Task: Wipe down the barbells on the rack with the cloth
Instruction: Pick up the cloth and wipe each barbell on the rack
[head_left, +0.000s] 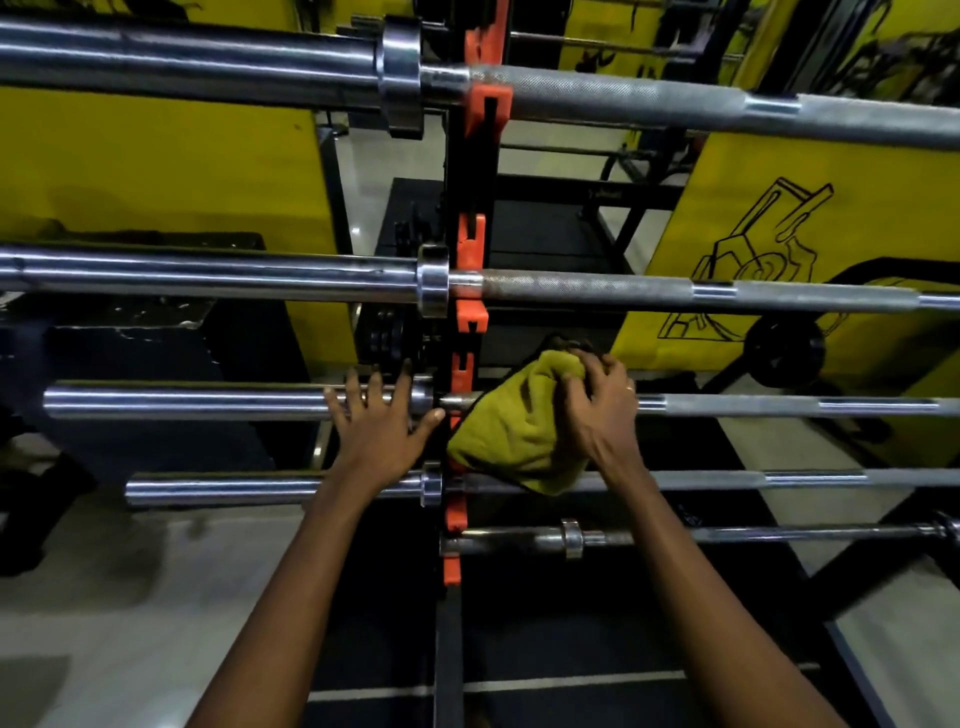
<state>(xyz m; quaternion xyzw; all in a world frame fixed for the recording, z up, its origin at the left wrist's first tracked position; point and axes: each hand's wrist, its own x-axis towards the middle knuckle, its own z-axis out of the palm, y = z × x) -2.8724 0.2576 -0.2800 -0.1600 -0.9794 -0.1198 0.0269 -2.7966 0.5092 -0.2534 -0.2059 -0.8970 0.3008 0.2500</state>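
Left of the rack's orange upright (470, 249): left hand (382, 431) flat on the third barbell (208, 401), fingers (400, 387) spread. Right of the upright: right hand (597, 410), fingers curled, bunching the yellow-green cloth (511, 431) around the same barbell's shaft.

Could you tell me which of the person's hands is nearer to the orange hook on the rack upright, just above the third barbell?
The left. The left hand lies spread on the third barbell's sleeve, its thumb tip almost beside the orange hook. The right hand grips the yellow-green cloth further right.
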